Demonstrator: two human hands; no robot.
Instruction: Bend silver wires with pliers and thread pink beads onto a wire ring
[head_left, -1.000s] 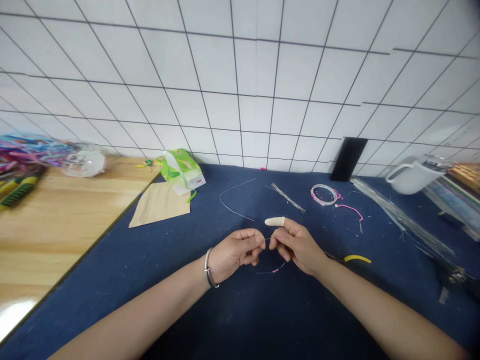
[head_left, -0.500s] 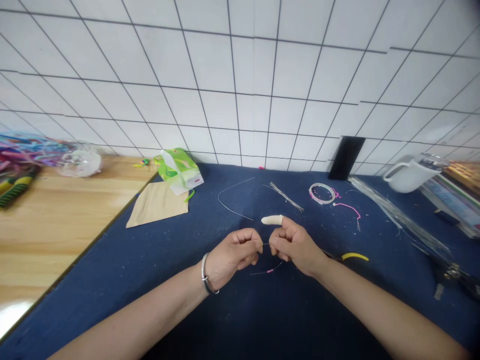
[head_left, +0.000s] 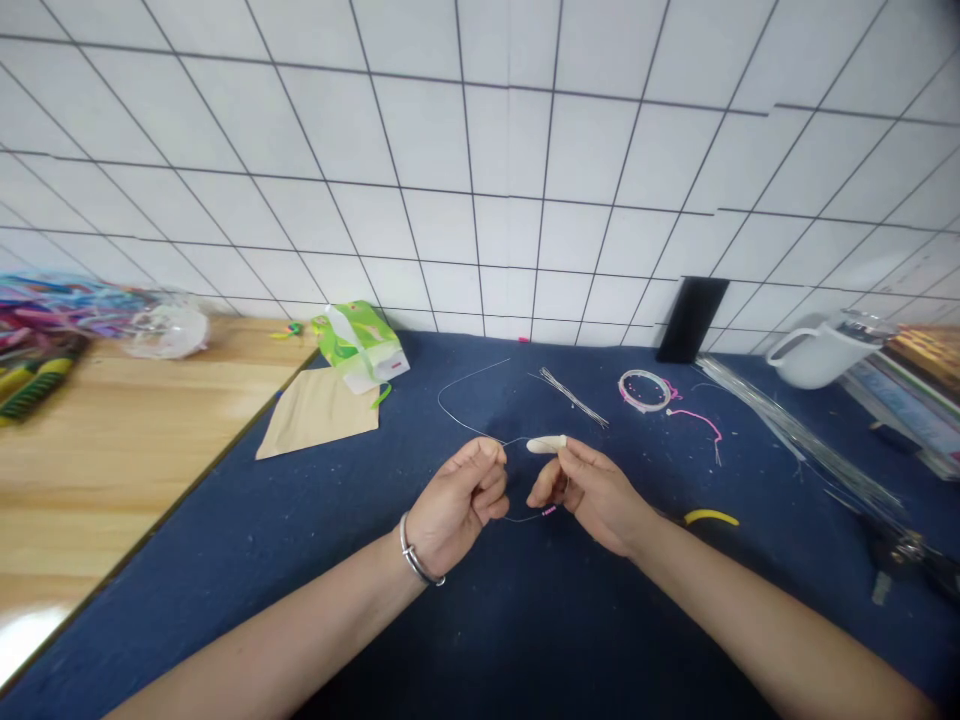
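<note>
My left hand [head_left: 463,492], with a silver bangle [head_left: 409,545] at the wrist, is closed, thumb and fingertips pinching a thin wire [head_left: 516,441]. My right hand [head_left: 600,500] wears a pale finger cot [head_left: 546,444] on the index finger. Its thumb is pressed to that finger on the same wire, while the other fingers curl below. Between the hands the wire bows into a loop, and several small pink beads [head_left: 549,511] sit on its lower part. Just behind the left fingertips, a longer curved wire [head_left: 444,400] lies on the dark blue mat [head_left: 465,640].
A bundle of short wires [head_left: 574,397], a ring-shaped coil [head_left: 621,392] and a pink strand [head_left: 701,415] lie farther back. Yellow-handled pliers [head_left: 711,516] are beside my right wrist. Long wires [head_left: 802,430] and a white mug [head_left: 814,355] stand right; a beige cloth [head_left: 319,412] and green packet [head_left: 360,335], left.
My hands have moved slightly apart at the fingertips, and the wire between them now bows up. My right index finger has come down to the thumb. The beaded part has risen nearer the right hand.
</note>
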